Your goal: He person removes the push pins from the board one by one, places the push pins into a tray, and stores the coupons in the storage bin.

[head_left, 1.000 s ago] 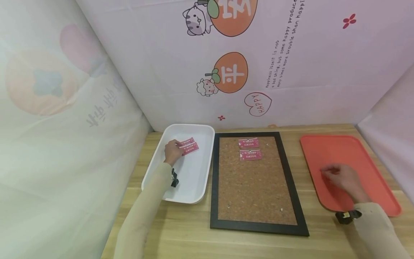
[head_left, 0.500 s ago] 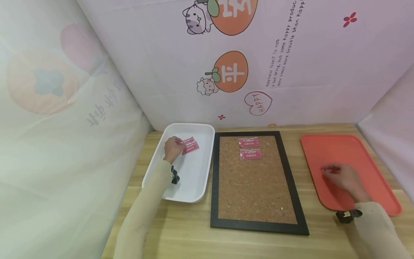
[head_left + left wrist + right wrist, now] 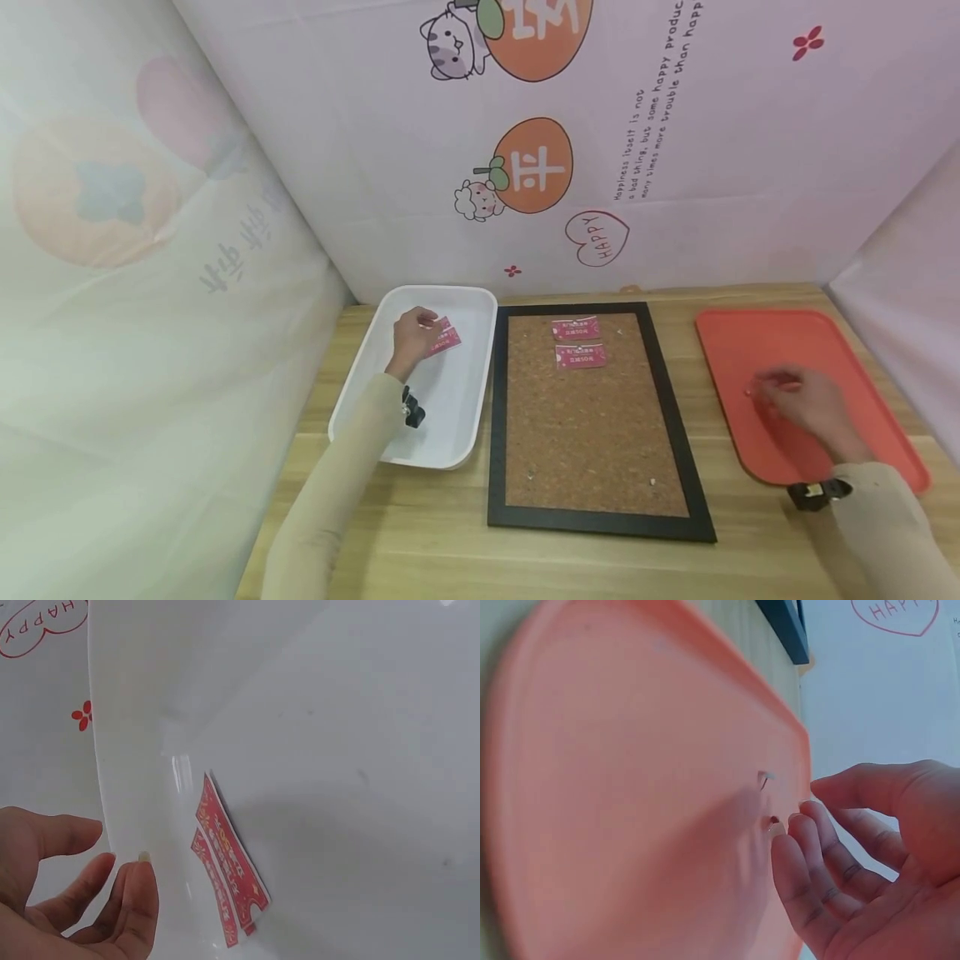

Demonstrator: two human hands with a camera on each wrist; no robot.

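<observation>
Two red-pink paper coupons [image 3: 452, 337] lie overlapped in the white tray [image 3: 452, 446]. My left hand [image 3: 411, 340] hovers at their left side, partly covering them in the head view. In the left wrist view its thumb and fingers are apart with nothing between them, and the coupons [image 3: 234, 862] lie beyond the fingertips. My right hand [image 3: 806, 404] is low over the red tray [image 3: 765, 333], fingers loosely bent and thumb apart. A small clear pushpin [image 3: 765, 780] lies on the tray near its fingertips; another small pin [image 3: 775, 823] shows right at them.
A black-framed corkboard [image 3: 592, 433] lies between the trays. Two pink coupons [image 3: 581, 356] are pinned near its top, and loose-looking pins [image 3: 652, 482] dot its other corners. Printed cloth walls [image 3: 675, 242] rise behind and at both sides of the wooden table [image 3: 420, 550].
My left hand has shifted slightly right and up over the coupons, its fingers off their edge. My right hand has drawn a little right, exposing a pin beside its fingertips.
</observation>
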